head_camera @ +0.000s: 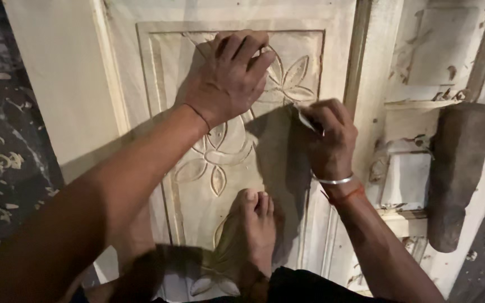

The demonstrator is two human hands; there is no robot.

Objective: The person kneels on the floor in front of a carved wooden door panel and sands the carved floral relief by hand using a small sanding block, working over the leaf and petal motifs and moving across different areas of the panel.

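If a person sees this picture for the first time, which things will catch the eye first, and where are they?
The eye lands first on the pale carved wooden panel in the middle, cut with a flower pattern. The left hand presses flat on its upper part, while the right hand beside it pinches a thin tool against the carving. A bare foot rests on the panel's lower part, and a dark wooden block lies at the right.

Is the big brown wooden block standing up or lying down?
Lying down. The brown wooden block rests flat on its long side across the pale boards, right of the carved panel.
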